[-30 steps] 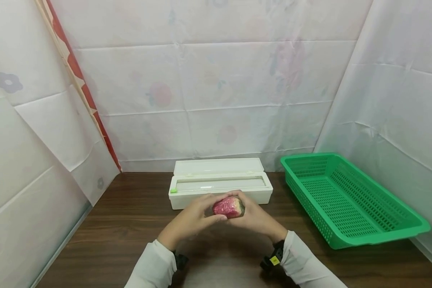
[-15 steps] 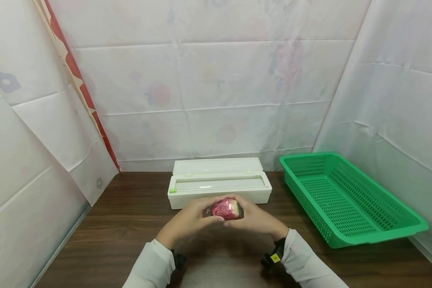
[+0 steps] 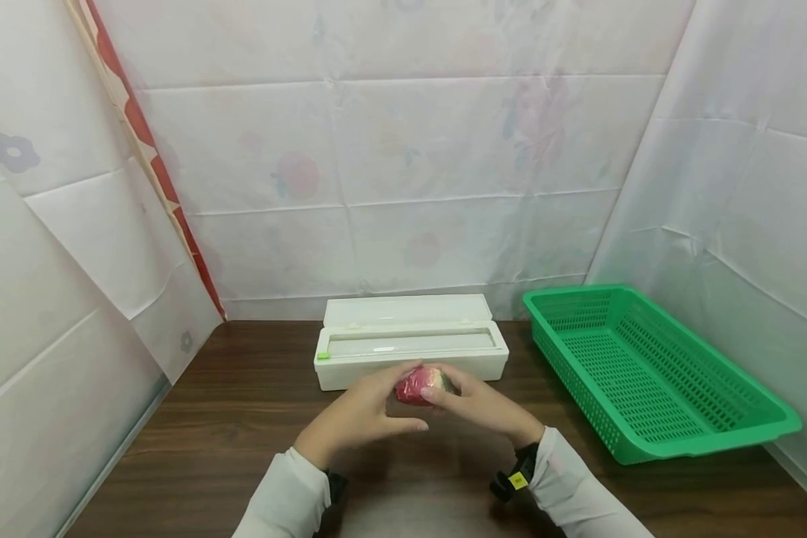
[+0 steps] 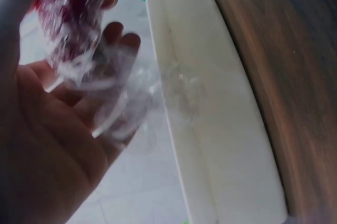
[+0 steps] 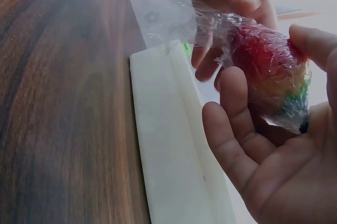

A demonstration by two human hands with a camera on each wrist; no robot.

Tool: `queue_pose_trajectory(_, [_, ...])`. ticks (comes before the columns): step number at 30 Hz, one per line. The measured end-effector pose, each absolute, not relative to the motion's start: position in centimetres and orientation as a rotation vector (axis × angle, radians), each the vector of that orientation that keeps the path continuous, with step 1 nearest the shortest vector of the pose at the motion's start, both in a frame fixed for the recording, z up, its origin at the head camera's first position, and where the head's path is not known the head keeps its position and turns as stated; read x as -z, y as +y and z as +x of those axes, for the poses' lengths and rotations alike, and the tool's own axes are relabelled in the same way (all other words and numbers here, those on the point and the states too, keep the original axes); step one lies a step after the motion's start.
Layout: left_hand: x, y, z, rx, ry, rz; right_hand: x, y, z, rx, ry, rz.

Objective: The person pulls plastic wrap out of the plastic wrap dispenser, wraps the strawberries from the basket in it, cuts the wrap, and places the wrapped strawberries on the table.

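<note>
A rounded, fruit-like piece [image 3: 411, 387], red with yellow and a dark green end, is wrapped in clear cling film above the table. My right hand [image 3: 482, 407] holds it between thumb and fingers; its ring and little fingers extend free in the right wrist view. To its left, my left hand [image 3: 365, 411] has its thumb straight and apart from the piece, with the fingertips at its far side. A loose tail of cling film [image 4: 124, 108] trails past the left palm. Behind both hands stands a white cling film dispenser [image 3: 491, 368] with its lid raised.
On the right, a green plastic basket [image 3: 652, 448] with slotted walls stands on the dark wooden table [image 3: 242, 441]. White patterned sheets [image 3: 403, 149] hang behind and at both sides. A bright green tab [image 3: 323, 356] sits at the dispenser's left end.
My left thumb has come away from the wrapped piece and now points out below it. The right thumb has moved onto its front. The piece is turned slightly.
</note>
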State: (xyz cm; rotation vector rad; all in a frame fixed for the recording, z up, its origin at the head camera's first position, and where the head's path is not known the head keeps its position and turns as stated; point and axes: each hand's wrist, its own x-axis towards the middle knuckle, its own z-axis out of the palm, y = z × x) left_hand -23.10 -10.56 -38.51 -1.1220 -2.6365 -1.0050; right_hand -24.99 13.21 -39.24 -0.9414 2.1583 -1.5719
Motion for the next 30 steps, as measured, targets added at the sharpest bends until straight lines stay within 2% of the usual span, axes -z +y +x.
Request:
queue_pose_trajectory(4, [38.78, -9.94, -22.78, 0.819, -2.605, -1.083, 39.32, 12.96, -24.72, 1.578, 2.157, -0.971])
queue_pose_trajectory(14, [38.76, -9.94, -22.38, 0.690, -2.630, -1.053, 39.42, 12.68, -24.70, 1.512, 2.234, -0.993])
queue_pose_trajectory(30, [38.71, -10.37, -22.79, 0.856, -2.638, -0.886, 39.32, 12.60, -24.61, 1.593, 2.223, -1.067])
